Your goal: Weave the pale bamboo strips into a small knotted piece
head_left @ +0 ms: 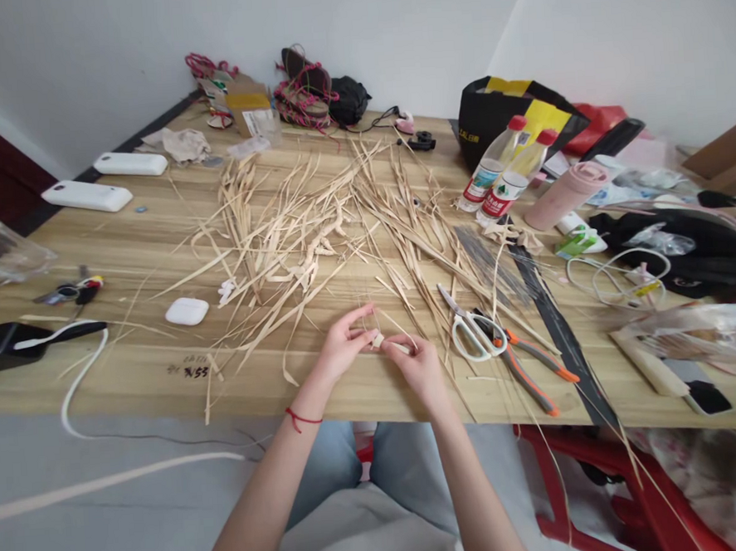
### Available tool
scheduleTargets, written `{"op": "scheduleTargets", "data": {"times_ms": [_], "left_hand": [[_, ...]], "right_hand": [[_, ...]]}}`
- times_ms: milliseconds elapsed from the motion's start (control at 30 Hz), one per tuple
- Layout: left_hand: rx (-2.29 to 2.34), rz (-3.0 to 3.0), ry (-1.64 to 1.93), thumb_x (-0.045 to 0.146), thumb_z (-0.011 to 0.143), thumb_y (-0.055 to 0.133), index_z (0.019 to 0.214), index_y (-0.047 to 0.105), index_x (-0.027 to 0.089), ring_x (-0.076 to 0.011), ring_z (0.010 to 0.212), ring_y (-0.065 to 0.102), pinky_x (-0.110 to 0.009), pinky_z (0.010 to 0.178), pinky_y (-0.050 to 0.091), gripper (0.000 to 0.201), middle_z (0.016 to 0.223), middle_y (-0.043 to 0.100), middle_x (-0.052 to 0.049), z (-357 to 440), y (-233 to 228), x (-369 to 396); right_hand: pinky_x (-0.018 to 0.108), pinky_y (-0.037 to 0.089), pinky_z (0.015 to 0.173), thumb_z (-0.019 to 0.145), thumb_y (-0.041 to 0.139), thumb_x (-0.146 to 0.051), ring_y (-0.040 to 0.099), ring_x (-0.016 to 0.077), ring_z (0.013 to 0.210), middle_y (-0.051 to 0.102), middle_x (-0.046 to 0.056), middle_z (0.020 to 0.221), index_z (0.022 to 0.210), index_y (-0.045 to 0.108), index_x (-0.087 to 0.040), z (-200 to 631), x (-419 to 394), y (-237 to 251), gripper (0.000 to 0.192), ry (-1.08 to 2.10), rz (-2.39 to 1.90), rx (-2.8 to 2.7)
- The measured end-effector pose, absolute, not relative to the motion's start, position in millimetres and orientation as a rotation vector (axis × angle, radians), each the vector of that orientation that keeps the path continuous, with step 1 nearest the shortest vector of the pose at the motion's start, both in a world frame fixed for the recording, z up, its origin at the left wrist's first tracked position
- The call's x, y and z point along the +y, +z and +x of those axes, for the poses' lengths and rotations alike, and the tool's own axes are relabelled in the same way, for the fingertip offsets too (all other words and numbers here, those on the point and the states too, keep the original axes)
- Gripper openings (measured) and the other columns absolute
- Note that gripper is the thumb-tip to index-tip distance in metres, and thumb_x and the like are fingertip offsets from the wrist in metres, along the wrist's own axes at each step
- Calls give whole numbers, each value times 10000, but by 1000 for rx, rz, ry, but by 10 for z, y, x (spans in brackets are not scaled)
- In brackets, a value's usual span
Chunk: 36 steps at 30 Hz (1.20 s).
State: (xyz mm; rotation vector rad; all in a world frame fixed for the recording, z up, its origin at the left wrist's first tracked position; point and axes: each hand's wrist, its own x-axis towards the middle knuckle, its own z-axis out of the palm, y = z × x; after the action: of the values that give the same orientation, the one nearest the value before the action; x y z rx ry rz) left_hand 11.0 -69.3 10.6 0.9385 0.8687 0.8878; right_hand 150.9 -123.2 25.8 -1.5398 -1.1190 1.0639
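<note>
Straw strip (378, 339): pale, lying pinched between both hands above the near desk (154, 239) edge.
Left hand (342, 343): fingertips closing on the strip's left end.
Right hand (418, 364): gripping its right end, apparently folding it.
Scissors (471, 327): white-handled, resting just right.

A long wooden table with a pale grained top (122, 241) stands against plain white walls (390, 25) that meet in a corner at the upper right. Soft, even light falls across the room. A dark red panel (0, 177) sits at the left edge. Below lies a smooth grey floor (108, 507), and a red plastic stool (611, 477) stands under the table's right end.
</note>
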Motion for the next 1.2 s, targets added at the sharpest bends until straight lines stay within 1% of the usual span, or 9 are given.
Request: {"op": "scheduleTargets", "data": {"times_ms": [133, 267, 333, 467, 567, 800, 933, 1100, 1200], "left_hand": [[855, 985, 869, 202, 712, 683, 1267, 488, 167, -119, 733, 641, -277, 701, 555, 590, 1157, 623, -117, 95, 93, -693], [884, 1024, 896, 209, 704, 690, 1206, 551, 191, -125, 763, 643, -278, 722, 541, 521, 1294, 530, -112, 92, 117, -694], [905, 1016, 904, 214, 696, 698, 1183, 572, 199, -138, 794, 643, -303, 758, 535, 504, 1310, 515, -106, 95, 128, -698], [881, 971, 856, 163, 610, 761, 1236, 530, 193, -176, 920, 619, -343, 854, 504, 667, 1124, 632, -100, 98, 105, -714], [878, 951, 848, 131, 580, 773, 1264, 504, 188, -171, 918, 612, -349, 866, 498, 737, 1027, 660, -94, 95, 58, -720], [886, 981, 853, 167, 634, 741, 1237, 532, 187, -170, 898, 618, -334, 827, 507, 638, 1033, 663, -95, 86, 41, -701], [901, 1045, 881, 225, 687, 704, 1172, 588, 159, -180, 904, 622, -337, 851, 492, 503, 1064, 664, -98, 86, 80, -692], [916, 1023, 901, 313, 757, 632, 1114, 634, 146, -209, 945, 620, -354, 889, 472, 394, 1035, 680, -98, 77, 121, -695], [911, 976, 892, 301, 761, 616, 1111, 640, 150, -213, 946, 622, -357, 887, 474, 381, 1016, 687, -96, 73, 140, -702]], "right_hand": [[285, 456, 642, 732, 609, -361, 610, 187, 668, 689, 51, 728, 740, 664, -164, 1561, -1170, 268, 204, 1094, -1474, -1184], [269, 459, 604, 710, 636, -389, 595, 165, 627, 663, 34, 687, 724, 629, -174, 1586, -1110, 221, 215, 1105, -1437, -1157], [262, 459, 569, 709, 637, -405, 590, 161, 602, 653, 33, 662, 724, 624, -171, 1583, -1101, 196, 235, 1143, -1431, -1131], [262, 468, 531, 700, 653, -423, 597, 162, 583, 660, 49, 686, 772, 630, -160, 1559, -1121, 191, 274, 1180, -1422, -1058], [278, 488, 552, 706, 649, -439, 612, 170, 592, 669, 61, 691, 778, 638, -158, 1530, -1147, 227, 291, 1191, -1407, -1033], [302, 522, 566, 663, 680, -486, 647, 191, 615, 689, 72, 708, 784, 636, -155, 1493, -1184, 260, 355, 1207, -1373, -939], [300, 508, 558, 680, 673, -463, 642, 190, 602, 692, 77, 723, 799, 632, -154, 1503, -1186, 233, 334, 1192, -1390, -941], [319, 490, 697, 720, 644, -382, 638, 209, 734, 693, 70, 780, 759, 657, -167, 1547, -1180, 251, 219, 1009, -1455, -1160], [328, 491, 743, 730, 625, -368, 636, 214, 797, 691, 69, 862, 837, 655, -178, 1598, -1190, 261, 220, 1028, -1425, -1184]]}}
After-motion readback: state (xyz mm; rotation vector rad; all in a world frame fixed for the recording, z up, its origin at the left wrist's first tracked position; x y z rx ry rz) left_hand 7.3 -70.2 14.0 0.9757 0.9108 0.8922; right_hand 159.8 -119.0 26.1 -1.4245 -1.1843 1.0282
